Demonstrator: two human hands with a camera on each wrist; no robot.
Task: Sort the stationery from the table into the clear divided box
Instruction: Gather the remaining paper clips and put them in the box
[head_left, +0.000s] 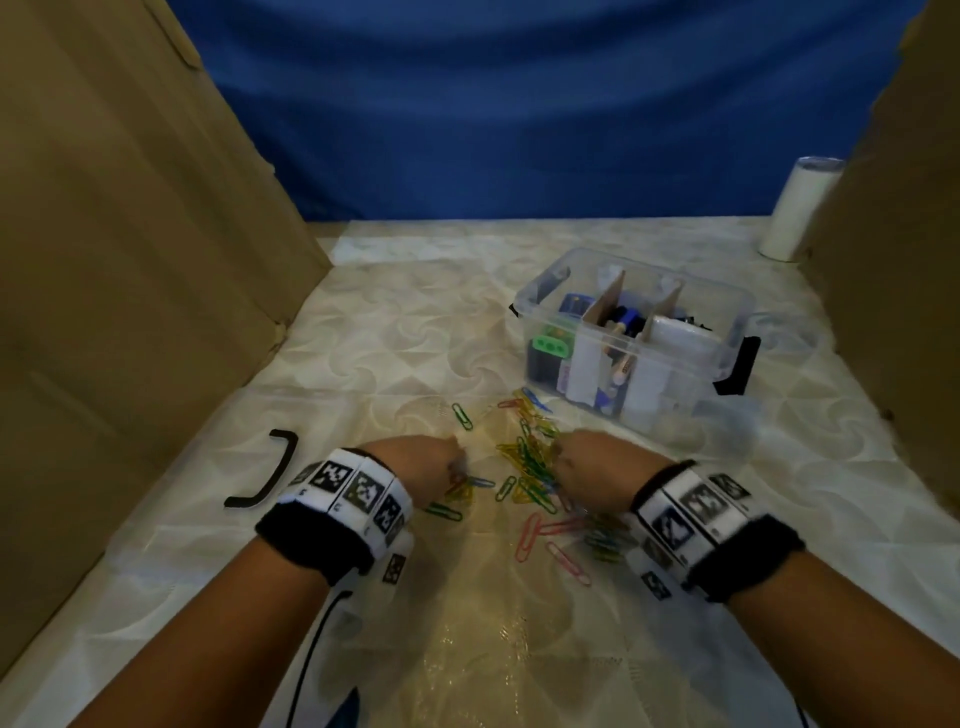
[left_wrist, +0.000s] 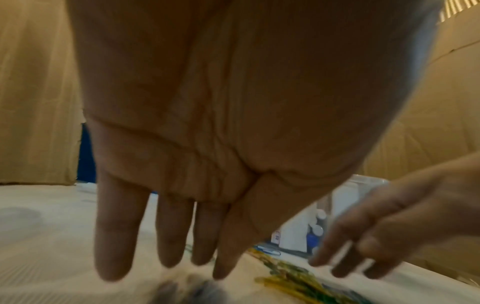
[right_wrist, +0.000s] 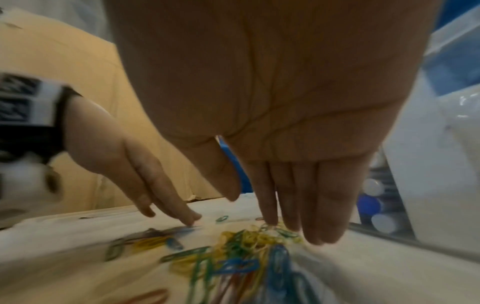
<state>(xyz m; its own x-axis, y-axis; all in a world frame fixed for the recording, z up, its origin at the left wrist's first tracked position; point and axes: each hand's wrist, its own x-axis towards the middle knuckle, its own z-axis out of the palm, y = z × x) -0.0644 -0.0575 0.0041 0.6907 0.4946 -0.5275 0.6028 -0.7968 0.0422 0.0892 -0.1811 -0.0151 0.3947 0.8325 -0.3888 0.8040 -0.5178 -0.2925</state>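
Several coloured paper clips lie scattered in a loose heap on the table between my two hands; the same paper clips fill the right wrist view. My left hand hangs on the heap's left with straight fingers pointing down at the table. My right hand stands on the heap's right, its straight fingertips touching the clips. Neither hand holds anything. The clear divided box stands behind the heap to the right, with cardboard dividers and stationery inside.
A black bent handle piece lies on the table to the left. Cardboard walls rise on both sides, and a white roll stands at the back right. Crinkled clear film lies near the front edge.
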